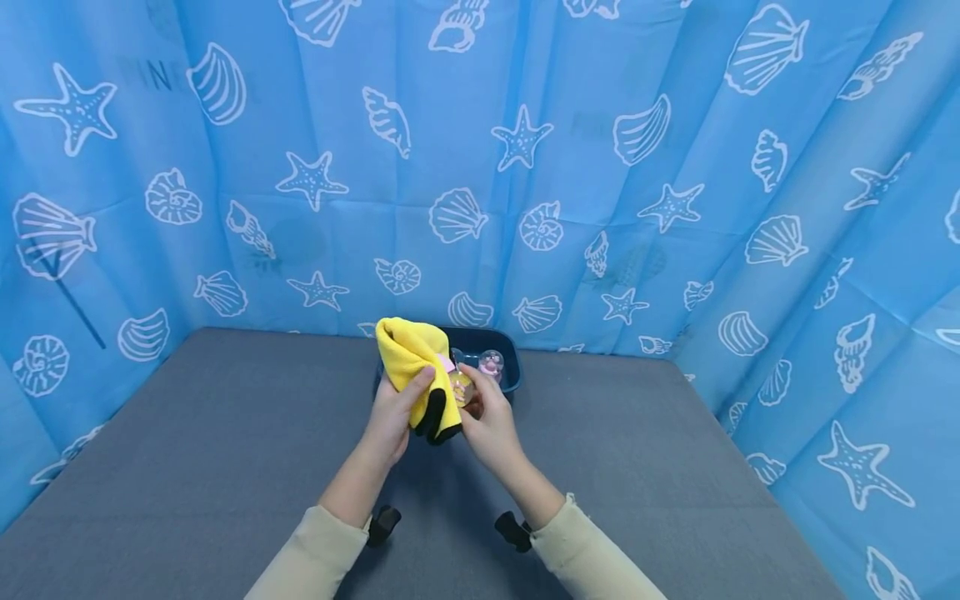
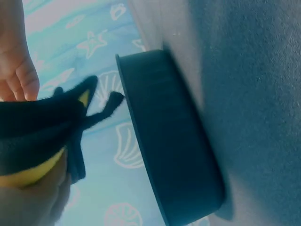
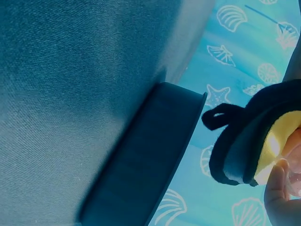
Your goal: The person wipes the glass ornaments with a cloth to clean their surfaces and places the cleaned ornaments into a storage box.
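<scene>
My left hand [image 1: 393,414] grips a folded yellow cloth [image 1: 411,354] with black edging, thumb on its front, above a dark blue basin [image 1: 512,379]. My right hand [image 1: 492,423] holds a clear ball [image 1: 461,388], with something yellow and pink inside, against the cloth's right side. In the right wrist view, thumb and fingers pinch this ball [image 3: 295,175] beside the cloth's yellow inner face, and a black loop [image 3: 217,116] sticks out from the edging. Another clear ball [image 1: 491,364] with a pink figure lies in the basin. The cloth hides part of the basin.
The basin stands at the back of a grey cloth-covered table [image 1: 247,467]. Behind and at the sides hangs a blue curtain [image 1: 465,150] with white shells and starfish. Black straps [image 1: 384,525] sit at both wrists.
</scene>
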Available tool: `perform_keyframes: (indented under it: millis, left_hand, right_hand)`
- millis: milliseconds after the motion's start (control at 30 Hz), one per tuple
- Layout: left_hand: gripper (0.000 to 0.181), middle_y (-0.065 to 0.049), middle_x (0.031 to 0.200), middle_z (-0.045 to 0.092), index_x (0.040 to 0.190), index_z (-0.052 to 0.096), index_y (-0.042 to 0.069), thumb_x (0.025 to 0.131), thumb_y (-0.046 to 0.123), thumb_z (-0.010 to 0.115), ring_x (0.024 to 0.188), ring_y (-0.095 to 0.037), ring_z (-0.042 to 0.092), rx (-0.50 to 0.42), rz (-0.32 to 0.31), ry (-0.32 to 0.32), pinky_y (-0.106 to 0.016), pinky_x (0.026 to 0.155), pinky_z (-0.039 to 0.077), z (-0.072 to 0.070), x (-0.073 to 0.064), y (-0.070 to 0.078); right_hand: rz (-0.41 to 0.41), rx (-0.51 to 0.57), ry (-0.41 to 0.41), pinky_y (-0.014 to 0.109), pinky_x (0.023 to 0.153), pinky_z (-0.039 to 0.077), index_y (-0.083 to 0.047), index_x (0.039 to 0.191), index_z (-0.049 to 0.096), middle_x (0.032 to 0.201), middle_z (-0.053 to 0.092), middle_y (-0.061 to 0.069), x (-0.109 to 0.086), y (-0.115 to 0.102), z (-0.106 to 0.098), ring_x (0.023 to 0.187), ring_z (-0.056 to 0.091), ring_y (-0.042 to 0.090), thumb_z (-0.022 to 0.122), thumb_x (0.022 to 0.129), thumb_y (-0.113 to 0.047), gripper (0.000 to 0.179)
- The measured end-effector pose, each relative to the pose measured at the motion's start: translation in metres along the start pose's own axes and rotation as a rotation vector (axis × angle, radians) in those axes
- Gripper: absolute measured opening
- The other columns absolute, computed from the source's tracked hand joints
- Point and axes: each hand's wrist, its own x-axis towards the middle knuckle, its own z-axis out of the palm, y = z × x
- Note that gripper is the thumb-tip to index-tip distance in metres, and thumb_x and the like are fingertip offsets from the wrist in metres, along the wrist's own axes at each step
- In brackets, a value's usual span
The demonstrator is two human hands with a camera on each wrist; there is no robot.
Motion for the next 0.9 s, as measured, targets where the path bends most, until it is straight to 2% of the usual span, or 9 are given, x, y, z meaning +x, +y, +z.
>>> perform_keyframes:
  millis: [100, 167, 300, 433, 567, 700, 800, 900]
  left_hand:
    - [0.057, -0.011, 0.121, 0.043, 0.140, 0.025, 0.006, 0.093, 0.008, 0.059, 0.106, -0.022, 0.048, 0.017, 0.008, -0.049, -0.028, 0.091, 0.046, -0.0023, 0.0017, -0.0006]
    - [0.058, -0.011, 0.120, 0.043, 0.139, 0.025, 0.006, 0.093, 0.005, 0.059, 0.105, -0.022, 0.048, 0.028, 0.026, -0.050, -0.028, 0.089, 0.046, -0.0030, 0.0028, -0.0010]
    - [0.055, -0.010, 0.118, 0.045, 0.138, 0.028, 0.002, 0.094, 0.001, 0.060, 0.103, -0.018, 0.051, 0.018, 0.060, 0.019, -0.026, 0.087, 0.048, -0.0020, 0.0048, -0.0022]
    - [0.050, -0.011, 0.120, 0.046, 0.137, 0.030, 0.000, 0.096, 0.004, 0.059, 0.104, -0.016, 0.052, 0.000, 0.064, 0.085, -0.025, 0.087, 0.048, -0.0003, 0.0055, -0.0041]
    - [0.047, -0.011, 0.122, 0.046, 0.138, 0.030, 0.000, 0.099, 0.009, 0.055, 0.106, -0.016, 0.052, -0.014, 0.050, 0.108, -0.024, 0.089, 0.048, -0.0004, 0.0058, -0.0042]
    - [0.044, -0.009, 0.121, 0.048, 0.137, 0.032, -0.001, 0.101, 0.015, 0.053, 0.105, -0.013, 0.054, -0.038, 0.007, 0.143, -0.023, 0.089, 0.048, -0.0023, 0.0072, -0.0020]
    - [0.043, -0.006, 0.119, 0.050, 0.136, 0.034, 0.000, 0.102, 0.020, 0.051, 0.103, -0.010, 0.055, -0.054, -0.018, 0.165, -0.021, 0.088, 0.048, -0.0049, 0.0079, 0.0007]
    - [0.043, -0.005, 0.116, 0.050, 0.135, 0.035, 0.000, 0.102, 0.022, 0.053, 0.102, -0.009, 0.055, -0.070, -0.011, 0.156, -0.021, 0.088, 0.048, -0.0072, 0.0074, 0.0036]
  right_hand:
    - [0.002, -0.001, -0.001, 0.027, 0.073, 0.055, 0.005, 0.129, 0.053, 0.112, 0.056, 0.021, 0.0009, -0.0003, 0.0000, 0.076, 0.057, 0.024, 0.066, 0.086, 0.009, 0.045]
    - [0.001, -0.007, -0.011, 0.027, 0.072, 0.055, 0.004, 0.129, 0.053, 0.108, 0.058, 0.020, 0.0017, -0.0010, -0.0001, 0.074, 0.057, 0.024, 0.066, 0.086, 0.009, 0.045]
    - [-0.001, -0.020, -0.046, 0.023, 0.068, 0.053, 0.004, 0.129, 0.051, 0.099, 0.060, 0.018, 0.0030, -0.0035, 0.0001, 0.071, 0.056, 0.023, 0.067, 0.086, 0.006, 0.046]
    - [-0.014, -0.028, -0.055, 0.022, 0.065, 0.050, 0.004, 0.130, 0.050, 0.098, 0.059, 0.017, 0.0044, -0.0044, 0.0015, 0.072, 0.055, 0.022, 0.066, 0.088, 0.004, 0.045]
    - [-0.046, -0.025, -0.021, 0.025, 0.065, 0.052, 0.004, 0.126, 0.053, 0.101, 0.061, 0.018, 0.0053, -0.0028, 0.0032, 0.073, 0.056, 0.024, 0.066, 0.087, 0.005, 0.041]
    - [-0.050, -0.023, -0.008, 0.029, 0.065, 0.054, 0.002, 0.123, 0.055, 0.100, 0.061, 0.017, 0.0048, -0.0028, 0.0018, 0.073, 0.057, 0.024, 0.067, 0.083, 0.010, 0.042]
    - [-0.051, -0.046, 0.002, 0.032, 0.067, 0.054, 0.000, 0.121, 0.057, 0.103, 0.060, 0.015, 0.0033, -0.0036, -0.0001, 0.078, 0.055, 0.024, 0.071, 0.080, 0.011, 0.045]
    - [-0.089, -0.080, 0.027, 0.041, 0.072, 0.054, 0.000, 0.119, 0.056, 0.108, 0.059, 0.015, 0.0025, -0.0038, -0.0010, 0.087, 0.054, 0.027, 0.073, 0.077, 0.013, 0.047]
